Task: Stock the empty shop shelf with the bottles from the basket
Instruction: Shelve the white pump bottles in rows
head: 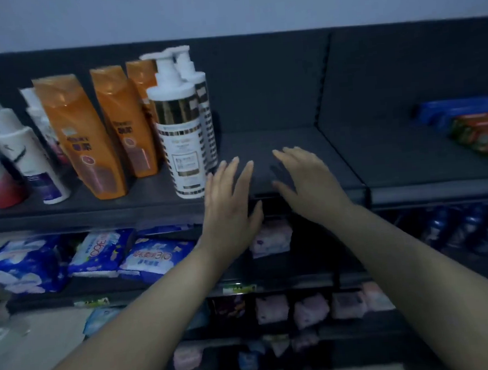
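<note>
Over dark flat shop shelf, left hand and right hand, each grip apart, nothing held. Just left of them, upright white gold-banded pump bottle.

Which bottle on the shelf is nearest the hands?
The front white pump bottle with the gold band, at the row's right end, just left of the left hand. The orange bottles stand farther left; its twin stands behind it.

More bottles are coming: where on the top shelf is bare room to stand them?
Bare shelf lies between the pump bottle and the divider, and again from the divider to the flat packs. Left of the pump bottle, orange bottles crowd it.
</note>
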A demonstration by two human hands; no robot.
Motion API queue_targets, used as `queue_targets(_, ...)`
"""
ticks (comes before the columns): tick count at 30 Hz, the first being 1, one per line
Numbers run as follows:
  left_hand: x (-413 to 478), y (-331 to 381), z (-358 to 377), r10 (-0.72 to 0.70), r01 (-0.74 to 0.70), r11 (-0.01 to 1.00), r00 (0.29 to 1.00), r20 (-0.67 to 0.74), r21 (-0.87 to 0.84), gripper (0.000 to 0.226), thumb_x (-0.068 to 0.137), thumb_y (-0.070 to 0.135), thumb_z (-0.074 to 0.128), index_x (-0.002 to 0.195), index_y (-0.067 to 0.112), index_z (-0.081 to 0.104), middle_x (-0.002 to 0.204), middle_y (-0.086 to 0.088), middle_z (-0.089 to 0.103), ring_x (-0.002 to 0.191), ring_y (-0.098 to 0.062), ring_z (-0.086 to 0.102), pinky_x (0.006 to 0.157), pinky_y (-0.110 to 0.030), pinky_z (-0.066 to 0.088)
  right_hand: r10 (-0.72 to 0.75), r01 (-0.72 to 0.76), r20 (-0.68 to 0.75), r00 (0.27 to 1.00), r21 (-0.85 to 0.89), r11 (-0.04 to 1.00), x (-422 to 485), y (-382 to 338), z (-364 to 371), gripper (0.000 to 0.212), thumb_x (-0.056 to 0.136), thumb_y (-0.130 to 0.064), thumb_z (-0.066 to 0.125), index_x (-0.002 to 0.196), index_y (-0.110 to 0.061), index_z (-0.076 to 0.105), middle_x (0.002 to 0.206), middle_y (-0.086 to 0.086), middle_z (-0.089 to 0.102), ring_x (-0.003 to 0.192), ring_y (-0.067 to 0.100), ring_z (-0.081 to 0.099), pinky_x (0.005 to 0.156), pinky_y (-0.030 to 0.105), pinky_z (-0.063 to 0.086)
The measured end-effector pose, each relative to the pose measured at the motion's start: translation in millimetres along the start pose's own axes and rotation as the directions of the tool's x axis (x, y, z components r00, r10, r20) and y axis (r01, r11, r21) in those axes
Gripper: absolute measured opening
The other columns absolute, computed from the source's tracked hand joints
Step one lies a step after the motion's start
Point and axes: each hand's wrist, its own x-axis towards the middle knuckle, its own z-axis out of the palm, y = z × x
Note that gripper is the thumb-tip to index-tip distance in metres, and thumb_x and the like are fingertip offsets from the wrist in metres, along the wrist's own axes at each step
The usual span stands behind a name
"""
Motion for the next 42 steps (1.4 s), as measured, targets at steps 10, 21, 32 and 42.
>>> queue_targets(10, -19.1, 138.1, 71.8, 0.294, -0.242, 0.921, 0.946, 0.137, -0.305, 0.059, 0.082, 0.015, 0.066, 0.136, 0.000, 0.049, 0.130, -0.022, 0.054, 0.118, -0.041, 0.051, 0.104, -0.053, 0.038, 0.337, -0.354, -0.128, 0.933, -0.146, 0.924, -172.5, 79.0, -65.7, 0.053, 0.093, -0.027, 0.057, 0.141, -0.009, 0.043, 0.141, 0.014, 0.046, 0.132, 0.031, 0.039, 0.110, 0.042, 0.032)
queue_targets(21, -83.5, 355.5, 168.3, 0.570, -0.348, 0.748, 0.773, 0.277, -0.565, 0.057, 0.081, 0.014, 0.067, 0.133, -0.002, 0.050, 0.125, -0.022, 0.056, 0.111, -0.042, 0.055, 0.096, -0.051, 0.044, 0.705, -0.733, -0.198, 0.681, -0.163, 0.661, -412.6, 187.1, -134.4, 0.055, 0.092, -0.027, 0.057, 0.141, -0.008, 0.043, 0.139, 0.016, 0.047, 0.129, 0.032, 0.042, 0.110, 0.039, 0.031)
queue_targets(32, -206.0, 508.7, 269.1, 0.638, -0.246, 0.740, 0.554, 0.535, -0.626, 0.062, 0.085, 0.015, 0.065, 0.142, 0.004, 0.043, 0.134, -0.017, 0.053, 0.122, -0.033, 0.050, 0.103, -0.045, 0.042, 0.929, -0.936, -0.109, 0.352, -0.046, 0.349, -632.8, 268.4, -137.2, 0.056, 0.095, -0.026, 0.055, 0.145, -0.009, 0.038, 0.144, 0.014, 0.043, 0.133, 0.030, 0.037, 0.110, 0.038, 0.030)
queue_targets(42, -270.8, 508.2, 372.0, 0.544, -0.097, 0.826, 0.392, 0.742, -0.555, 0.064, 0.082, 0.030, 0.066, 0.137, 0.036, 0.033, 0.126, -0.007, 0.053, 0.112, -0.025, 0.052, 0.085, -0.034, 0.042, 0.991, -0.989, 0.020, 0.129, 0.070, 0.128, -696.8, 297.6, -61.8, 0.060, 0.093, -0.026, 0.058, 0.147, -0.017, 0.033, 0.146, 0.006, 0.041, 0.134, 0.025, 0.035, 0.107, 0.037, 0.032)
